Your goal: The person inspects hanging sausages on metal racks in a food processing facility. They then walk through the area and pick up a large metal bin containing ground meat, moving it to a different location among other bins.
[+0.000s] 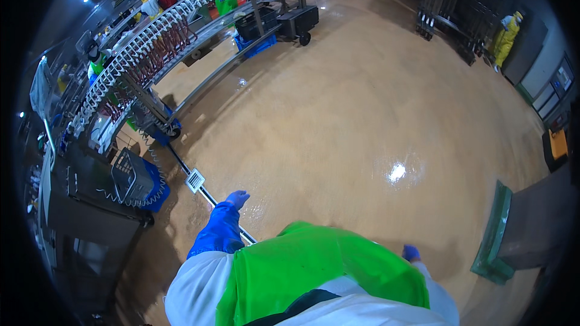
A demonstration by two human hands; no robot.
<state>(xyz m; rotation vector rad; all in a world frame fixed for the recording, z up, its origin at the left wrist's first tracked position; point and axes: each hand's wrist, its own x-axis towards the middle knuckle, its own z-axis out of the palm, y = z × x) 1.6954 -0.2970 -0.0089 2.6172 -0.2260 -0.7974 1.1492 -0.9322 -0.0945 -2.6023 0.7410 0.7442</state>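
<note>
My left hand (238,198), in a blue glove, is held out ahead of my body over the tan floor (338,115). Its fingers stretch loosely to the right, with nothing visible in them. A blue sleeve cover (219,229) covers that forearm. At my right side hangs my right hand (411,252), also gloved in blue; only a small part shows past my green apron (314,259), and its fingers are not distinguishable. Neither hand touches anything that I can see. Nearest to the left hand is a floor drain grate (194,180) on a narrow channel.
A conveyor (181,15) with hanging reddish pieces curves along the left, with people in green aprons beside it. A grey crate (129,175) stands near a steel cabinet (90,217). At right are a green-based pillar (496,235), racks, and a person in yellow (506,39).
</note>
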